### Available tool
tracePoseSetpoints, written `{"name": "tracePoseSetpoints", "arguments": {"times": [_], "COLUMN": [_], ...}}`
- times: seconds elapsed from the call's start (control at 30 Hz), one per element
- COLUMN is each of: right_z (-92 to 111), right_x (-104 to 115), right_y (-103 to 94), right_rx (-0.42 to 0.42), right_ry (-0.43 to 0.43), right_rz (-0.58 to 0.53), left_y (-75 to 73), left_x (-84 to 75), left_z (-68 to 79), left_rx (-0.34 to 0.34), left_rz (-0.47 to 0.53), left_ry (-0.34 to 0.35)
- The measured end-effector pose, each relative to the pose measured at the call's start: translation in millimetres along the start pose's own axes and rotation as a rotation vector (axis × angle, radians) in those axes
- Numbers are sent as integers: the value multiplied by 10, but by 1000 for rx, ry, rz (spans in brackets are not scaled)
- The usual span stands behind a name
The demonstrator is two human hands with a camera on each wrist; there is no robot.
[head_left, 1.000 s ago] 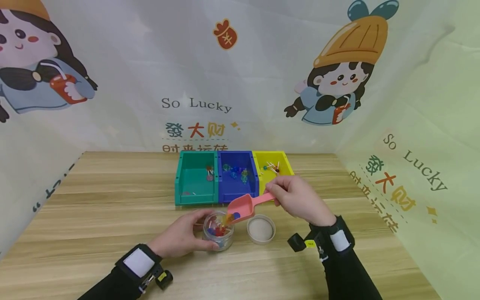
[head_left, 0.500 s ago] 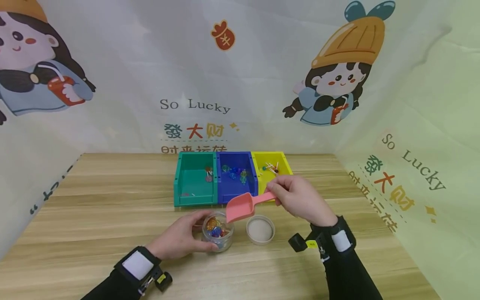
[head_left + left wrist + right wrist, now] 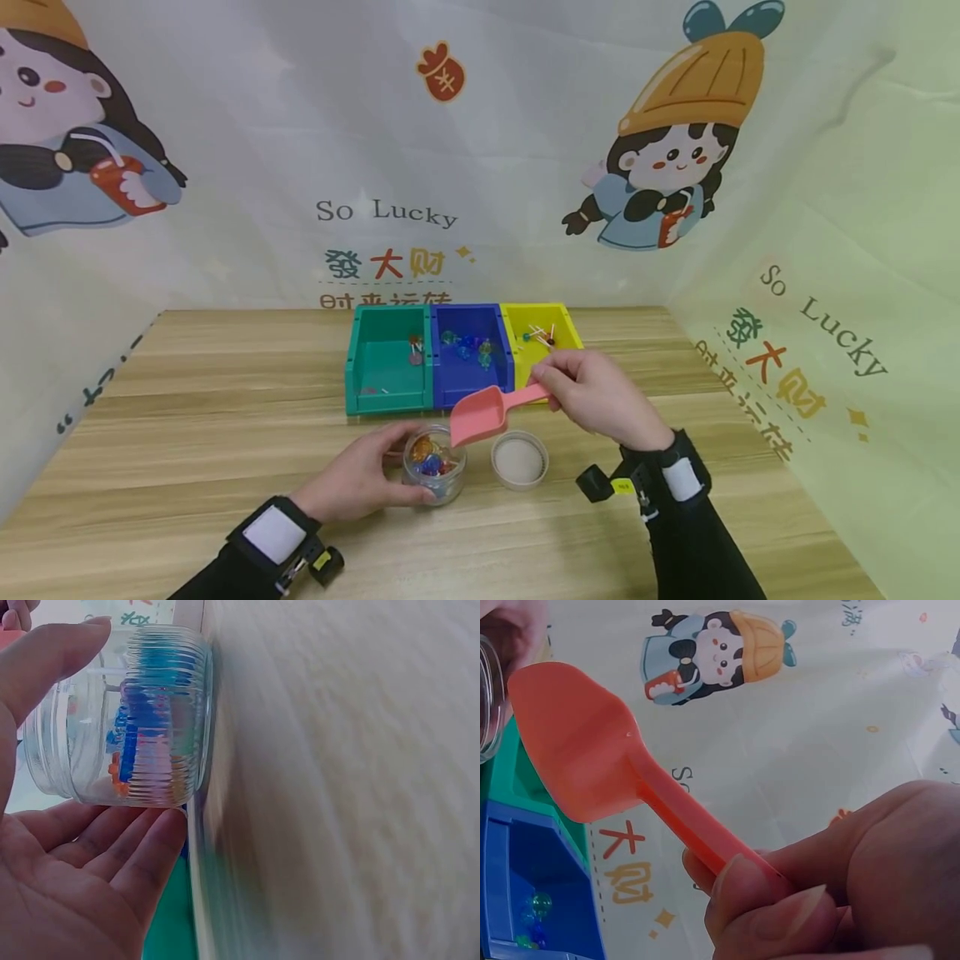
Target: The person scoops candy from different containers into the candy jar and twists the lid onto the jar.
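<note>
My left hand (image 3: 367, 473) holds a clear glass jar (image 3: 444, 492) upright on the table, thumb on the near side and fingers round the far side. Inside the jar (image 3: 79, 742) lie blue, orange and pinkish clear pieces (image 3: 429, 461), banded by its ribbed wall in the left wrist view. My right hand (image 3: 592, 396) pinches the handle of a small pink scoop (image 3: 480, 415). The scoop's blade (image 3: 577, 742) is bare and tilts down to the left, its tip overlapping the jar's rim in the head view. A round white lid (image 3: 521, 460) lies beside the jar.
Behind the jar stand three joined bins: green (image 3: 390, 400), blue (image 3: 471, 390) and yellow (image 3: 528, 367). Small pieces lie in the green one, clear beads (image 3: 467, 346) in the blue, and white-stemmed pieces (image 3: 542, 335) in the yellow. A printed cloth (image 3: 495, 150) surrounds the wooden table (image 3: 225, 400).
One second ago orange and blue pieces were on the scoop's tip; they have dropped into the jar and the scoop is bare. Both hands have stayed nearly still.
</note>
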State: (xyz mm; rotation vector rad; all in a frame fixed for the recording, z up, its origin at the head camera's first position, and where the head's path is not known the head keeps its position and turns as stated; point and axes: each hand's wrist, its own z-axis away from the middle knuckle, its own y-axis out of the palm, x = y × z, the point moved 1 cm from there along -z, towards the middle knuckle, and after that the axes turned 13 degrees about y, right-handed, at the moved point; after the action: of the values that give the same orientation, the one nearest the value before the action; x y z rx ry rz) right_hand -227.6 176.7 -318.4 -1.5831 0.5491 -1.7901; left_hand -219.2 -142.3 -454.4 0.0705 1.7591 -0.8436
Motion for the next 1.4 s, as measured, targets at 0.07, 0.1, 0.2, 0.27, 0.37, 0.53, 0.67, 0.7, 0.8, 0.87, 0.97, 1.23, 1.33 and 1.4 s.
{"name": "tracePoseSetpoints", "arguments": {"times": [0.07, 0.1, 0.2, 0.27, 0.37, 0.53, 0.67, 0.7, 0.8, 0.87, 0.97, 1.23, 1.33, 1.4], "right_z": [0, 0, 4, 10, 19, 28, 40, 43, 54, 59, 71, 73, 57, 47], "right_x": [-3, -4, -4, -5, -10, -21, -29, -30, -37, -40, -52, -101, -121, -135], "right_y": [-9, -14, -29, -40, -59, -90, -114, -121, -144, -162, -194, -280, -304, -318], "right_rx": [-2, -3, -5, -3, -4, -24, -42, -47, -59, -72, -92, -151, -183, -206], "right_ry": [2, 3, -3, 2, 17, 19, 18, 17, 27, 33, 49, 55, 59, 55], "right_rz": [-2, -3, -5, -12, -25, -37, -55, -61, -95, -120, -185, -357, -401, -426], "left_y": [1, 3, 6, 6, 4, -10, -39, -47, -75, -99, -150, -369, -437, -481], "left_x": [-2, -3, -5, -5, -4, -5, -16, -21, -39, -46, -50, -75, -43, -18], "left_z": [-5, -6, -9, -10, -10, -3, -7, -11, -30, -44, -60, -113, -134, -144], "left_rx": [0, 0, 1, 0, 0, -7, -43, -56, -107, -165, -270, -433, -490, -534], "left_rz": [-3, -6, -13, -17, -19, -12, -30, -43, -96, -134, -183, -239, -254, -273], "left_ry": [3, 5, 10, 14, 19, 10, 13, 18, 38, 59, 103, 115, 125, 127]}}
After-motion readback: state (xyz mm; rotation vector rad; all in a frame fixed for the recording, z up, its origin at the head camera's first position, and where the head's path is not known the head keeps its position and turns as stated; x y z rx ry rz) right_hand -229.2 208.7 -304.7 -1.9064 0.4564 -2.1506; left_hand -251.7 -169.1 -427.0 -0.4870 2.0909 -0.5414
